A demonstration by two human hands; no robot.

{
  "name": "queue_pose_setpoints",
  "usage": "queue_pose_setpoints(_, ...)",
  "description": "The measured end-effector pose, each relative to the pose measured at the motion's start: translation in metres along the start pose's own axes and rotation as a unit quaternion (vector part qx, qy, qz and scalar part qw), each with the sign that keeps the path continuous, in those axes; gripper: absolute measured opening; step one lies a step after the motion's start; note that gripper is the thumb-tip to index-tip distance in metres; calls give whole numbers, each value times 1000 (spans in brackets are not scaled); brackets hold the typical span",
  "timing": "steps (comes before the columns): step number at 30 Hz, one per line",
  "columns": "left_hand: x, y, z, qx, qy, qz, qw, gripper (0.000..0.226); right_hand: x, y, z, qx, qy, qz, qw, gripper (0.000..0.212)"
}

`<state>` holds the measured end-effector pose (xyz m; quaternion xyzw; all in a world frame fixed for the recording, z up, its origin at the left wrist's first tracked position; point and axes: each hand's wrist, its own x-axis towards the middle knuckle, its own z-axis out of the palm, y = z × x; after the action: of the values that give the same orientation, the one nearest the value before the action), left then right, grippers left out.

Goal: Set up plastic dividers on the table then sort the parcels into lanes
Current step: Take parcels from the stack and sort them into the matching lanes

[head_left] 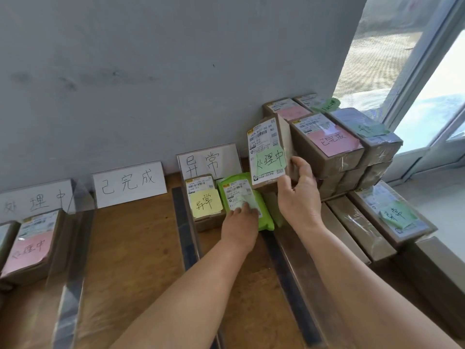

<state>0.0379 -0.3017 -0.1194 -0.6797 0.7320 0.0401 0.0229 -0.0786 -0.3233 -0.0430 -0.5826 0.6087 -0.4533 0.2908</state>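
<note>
Table (141, 238) lanes run away toward the wall — the 处理中 sign (32, 200) sits far left. Right hand (299, 195) grips the upright green-noted parcel (269, 154) — well right of its lane. Left hand (240, 222) presses the green mailer (241, 197), fingers flat.

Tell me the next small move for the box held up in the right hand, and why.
Probably carry the box in the right hand leftward to the far-left lane: its green note reads 处理中, matching that lane's sign. The left hand rests on the green mailer in the 异常 lane.
</note>
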Motion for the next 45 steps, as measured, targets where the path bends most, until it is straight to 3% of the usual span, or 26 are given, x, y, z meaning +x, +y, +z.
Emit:
queue_pose_setpoints(10,24,-8,1,-5,-6,-40,999,65,5,-4,-1,42,-29,14,999,45)
queue_pose_setpoints(16,21,-27,-15,-131,-19,-62,989,67,4,-3,-7,66,-36,33,997,46)
queue_pose_setpoints(20,5,-33,-28,-266,40,-86,959,80,-2,-4,-9,74,-41,36,996,44)
queue_pose_setpoints(24,-15,-28,-47,-429,102,-78,894,101,-11,-9,-10,87,-49,36,994,43)
queue_pose_setpoints(27,-34,-26,-67,-484,150,-48,861,89,-21,-18,-6,99,-60,34,993,42)
queue_pose_setpoints(32,-69,-45,-89,-492,212,-60,842,66,-43,-41,10,126,-99,25,987,37)
queue_pose_setpoints(45,-205,-159,-92,-475,302,-202,801,64,-151,-120,108,77,-246,-53,965,39)
